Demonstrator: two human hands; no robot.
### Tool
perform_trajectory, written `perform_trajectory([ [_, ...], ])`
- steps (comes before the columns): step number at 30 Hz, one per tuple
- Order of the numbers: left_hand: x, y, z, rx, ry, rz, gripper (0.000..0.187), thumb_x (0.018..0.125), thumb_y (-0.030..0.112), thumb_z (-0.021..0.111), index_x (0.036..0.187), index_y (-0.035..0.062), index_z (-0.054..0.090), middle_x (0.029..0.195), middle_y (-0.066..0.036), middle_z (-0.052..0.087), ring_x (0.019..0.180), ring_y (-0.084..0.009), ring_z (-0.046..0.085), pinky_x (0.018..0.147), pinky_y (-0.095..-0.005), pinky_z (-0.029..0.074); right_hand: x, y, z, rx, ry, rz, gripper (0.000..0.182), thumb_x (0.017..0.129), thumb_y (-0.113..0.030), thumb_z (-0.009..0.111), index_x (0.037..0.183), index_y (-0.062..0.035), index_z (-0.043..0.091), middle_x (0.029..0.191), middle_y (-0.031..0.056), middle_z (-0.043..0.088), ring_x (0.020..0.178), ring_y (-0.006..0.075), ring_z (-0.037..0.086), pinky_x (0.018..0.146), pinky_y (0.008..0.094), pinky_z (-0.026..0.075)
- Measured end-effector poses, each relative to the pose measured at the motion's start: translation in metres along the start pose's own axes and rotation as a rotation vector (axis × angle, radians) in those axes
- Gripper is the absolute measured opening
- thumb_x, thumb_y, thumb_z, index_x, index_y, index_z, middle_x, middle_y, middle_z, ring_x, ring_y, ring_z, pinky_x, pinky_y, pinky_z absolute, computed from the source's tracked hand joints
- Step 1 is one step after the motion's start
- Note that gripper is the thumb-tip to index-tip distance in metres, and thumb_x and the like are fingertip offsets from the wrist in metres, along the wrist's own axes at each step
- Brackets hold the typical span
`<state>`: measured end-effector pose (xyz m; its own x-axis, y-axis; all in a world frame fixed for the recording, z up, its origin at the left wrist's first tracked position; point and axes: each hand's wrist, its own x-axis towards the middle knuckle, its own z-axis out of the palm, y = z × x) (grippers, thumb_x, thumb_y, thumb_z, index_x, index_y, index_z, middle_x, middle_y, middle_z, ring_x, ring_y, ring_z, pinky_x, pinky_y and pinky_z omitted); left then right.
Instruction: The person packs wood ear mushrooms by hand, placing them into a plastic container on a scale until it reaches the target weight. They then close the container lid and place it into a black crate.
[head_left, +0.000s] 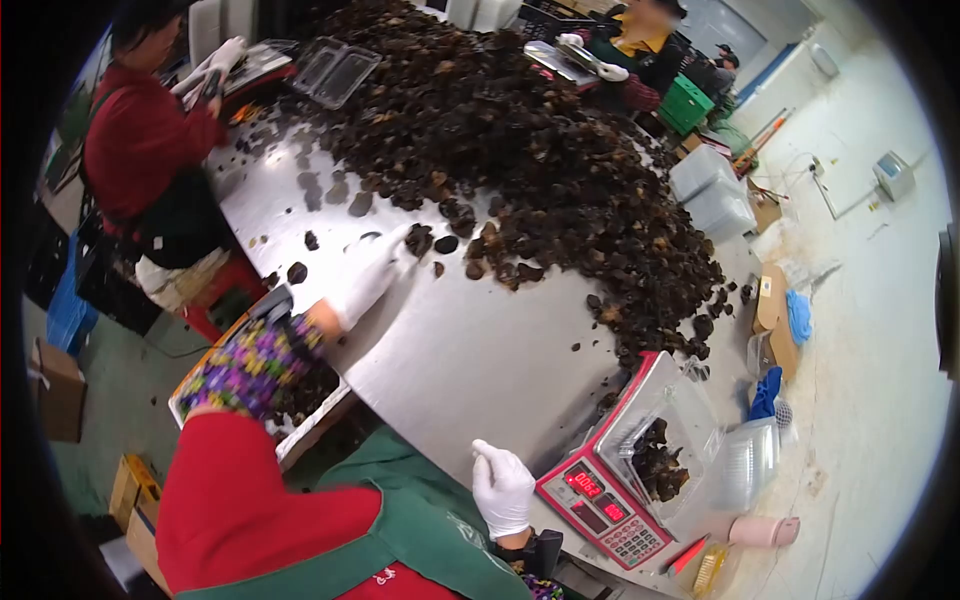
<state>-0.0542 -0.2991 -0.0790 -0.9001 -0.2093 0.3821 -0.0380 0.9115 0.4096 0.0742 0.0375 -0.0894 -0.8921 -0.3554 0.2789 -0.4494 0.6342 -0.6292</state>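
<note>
My left hand [368, 280], in a white glove, reaches over the metal table [480, 350]. Its fingertips close on a dark, wrinkled piece [418, 240], like wood-ear fungus; the glove is slightly blurred. Other loose pieces lie close by, beside the large dark pile [520, 150]. My right hand [502, 488], gloved too, is near the table's front edge, left of the red scale [612, 500]. Its fingers are curled together, with nothing visible in them. On the scale stands a clear plastic box [702, 450] with dark pieces [660, 465] inside; the display is lit red.
A co-worker in red [145, 140] stands at the left; another [640, 50] works across the table. Stacked clear boxes [712, 195], a pink cup [765, 531] and a red marker [688, 555] line the right side. An orange-edged crate [310, 420] sits below my left arm.
</note>
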Motion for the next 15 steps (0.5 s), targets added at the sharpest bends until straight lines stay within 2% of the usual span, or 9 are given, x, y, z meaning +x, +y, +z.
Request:
perform_trajectory([
  [1, -0.016, -0.024, 0.014, -0.032, 0.199, 0.134, 0.054, 0.078, -0.001, 0.060, 0.131, 0.0100, 0.061, 0.085, -0.016, 0.064, 0.083, -0.0358, 0.062, 0.076, -0.0467, 0.049, 0.001, 0.002, 0.002, 0.028, -0.012, -0.003, 0.019, 0.088, -0.002, 0.065, 0.105, -0.0076, 0.072, 0.085, 0.0106, 0.071, 0.078, 0.0297, 0.069, 0.070, 0.0396, 0.055],
  [4, -0.068, -0.076, -0.019, 0.155, 0.307, 0.065, 0.039, 0.069, 0.001, 0.066, 0.108, 0.0085, 0.068, 0.076, -0.012, 0.061, 0.072, -0.0348, 0.060, 0.070, -0.0455, 0.049, 0.006, 0.004, 0.008, 0.031, -0.039, -0.031, 0.021, 0.087, -0.005, 0.067, 0.107, -0.0101, 0.071, 0.085, 0.0092, 0.070, 0.078, 0.0291, 0.068, 0.071, 0.0399, 0.054],
  [5, -0.084, -0.088, -0.040, 0.291, 0.231, -0.020, 0.031, 0.073, 0.007, 0.068, 0.104, 0.0091, 0.067, 0.078, -0.011, 0.062, 0.077, -0.0341, 0.061, 0.073, -0.0463, 0.049, 0.006, 0.006, 0.011, 0.032, -0.056, -0.064, 0.022, 0.087, -0.008, 0.068, 0.108, -0.0116, 0.071, 0.083, 0.0082, 0.069, 0.078, 0.0288, 0.067, 0.070, 0.0402, 0.054],
  [6, -0.101, -0.102, -0.048, 0.387, 0.252, -0.095, 0.024, 0.080, 0.014, 0.070, 0.104, 0.0099, 0.067, 0.086, -0.009, 0.063, 0.086, -0.0327, 0.061, 0.081, -0.0486, 0.047, 0.004, 0.010, 0.013, 0.043, -0.110, -0.036, 0.027, 0.084, -0.010, 0.071, 0.112, -0.0123, 0.071, 0.095, 0.0074, 0.069, 0.088, 0.0287, 0.067, 0.077, 0.0405, 0.053],
  [7, -0.114, -0.111, -0.057, 0.430, 0.196, -0.209, 0.029, 0.085, 0.019, 0.070, 0.112, 0.0096, 0.066, 0.103, -0.012, 0.063, 0.103, -0.0332, 0.059, 0.092, -0.0488, 0.044, 0.008, 0.009, 0.014, 0.048, -0.102, -0.035, 0.027, 0.084, -0.010, 0.071, 0.112, -0.0123, 0.071, 0.095, 0.0074, 0.069, 0.088, 0.0287, 0.067, 0.077, 0.0405, 0.053],
  [9, -0.118, -0.115, -0.072, 0.449, 0.216, -0.166, 0.043, 0.087, 0.020, 0.070, 0.128, 0.0087, 0.062, 0.125, -0.016, 0.060, 0.119, -0.0366, 0.055, 0.103, -0.0478, 0.041, 0.014, 0.005, 0.014, -0.004, -0.111, -0.170, 0.039, 0.084, -0.020, 0.074, 0.121, -0.0144, 0.069, 0.118, 0.0082, 0.064, 0.110, 0.0308, 0.060, 0.092, 0.0462, 0.049],
  [10, -0.105, -0.104, -0.081, 0.449, 0.214, -0.157, 0.043, 0.087, 0.020, 0.070, 0.128, 0.0087, 0.062, 0.125, -0.016, 0.060, 0.119, -0.0366, 0.055, 0.103, -0.0478, 0.041, 0.013, 0.008, 0.013, -0.080, -0.250, -0.172, 0.062, 0.082, -0.036, 0.076, 0.139, -0.0191, 0.059, 0.140, 0.0116, 0.050, 0.131, 0.0354, 0.044, 0.107, 0.0562, 0.038],
  [12, -0.058, -0.073, -0.094, 0.333, 0.242, 0.022, 0.057, 0.087, 0.020, 0.070, 0.140, 0.0082, 0.055, 0.141, -0.020, 0.053, 0.132, -0.0397, 0.048, 0.111, -0.0469, 0.037, 0.013, 0.003, 0.010, -0.166, -0.301, -0.172, 0.071, 0.082, -0.042, 0.075, 0.145, -0.0215, 0.052, 0.144, 0.0139, 0.046, 0.134, 0.0368, 0.040, 0.109, 0.0595, 0.034],
  [15, 0.043, -0.014, -0.104, 0.151, 0.268, 0.231, 0.059, 0.088, 0.015, 0.071, 0.144, 0.0091, 0.053, 0.148, -0.021, 0.049, 0.136, -0.0407, 0.046, 0.114, -0.0461, 0.037, 0.010, 0.010, 0.011, -0.313, -0.399, -0.165, 0.088, 0.080, -0.053, 0.074, 0.156, -0.0266, 0.038, 0.152, 0.0184, 0.037, 0.141, 0.0397, 0.033, 0.111, 0.0645, 0.030],
])
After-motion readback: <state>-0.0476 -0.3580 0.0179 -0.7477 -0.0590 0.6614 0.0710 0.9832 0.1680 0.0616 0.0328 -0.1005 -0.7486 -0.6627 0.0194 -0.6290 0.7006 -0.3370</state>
